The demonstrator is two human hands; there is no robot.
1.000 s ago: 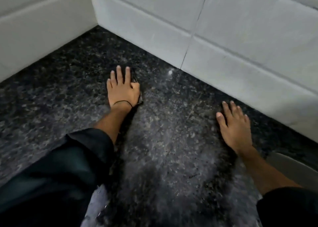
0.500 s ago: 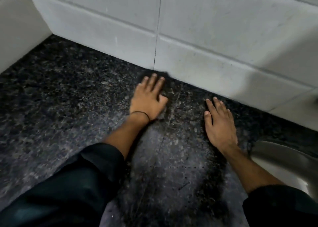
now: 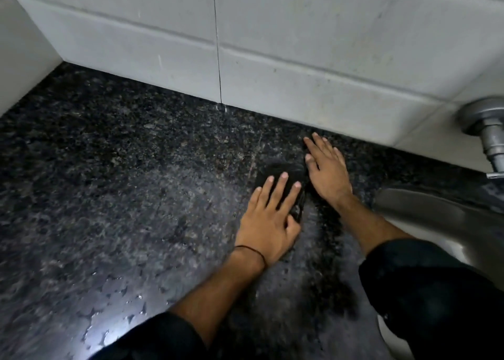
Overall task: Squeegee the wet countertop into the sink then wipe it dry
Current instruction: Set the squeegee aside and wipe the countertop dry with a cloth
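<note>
The dark speckled granite countertop (image 3: pixel 122 168) is wet, with beads of water (image 3: pixel 114 302) glinting near the front left. My left hand (image 3: pixel 268 218) presses down on a small dark pad (image 3: pixel 286 185), fingers spread over it and thumb curled at its edge. A wet streak trails behind it. My right hand (image 3: pixel 326 168) lies flat on the counter just right of the pad, fingers apart, holding nothing. The steel sink (image 3: pixel 436 218) begins right of my right forearm.
White wall tiles (image 3: pixel 300 59) run along the back of the counter and meet a side wall (image 3: pixel 19 59) at the left corner. A metal tap (image 3: pixel 491 136) sticks out of the wall above the sink at the far right.
My left hand has slid the pad to the right across the counter, ending beside my right hand. The view has turned right, bringing the tap and more of the sink into view.
</note>
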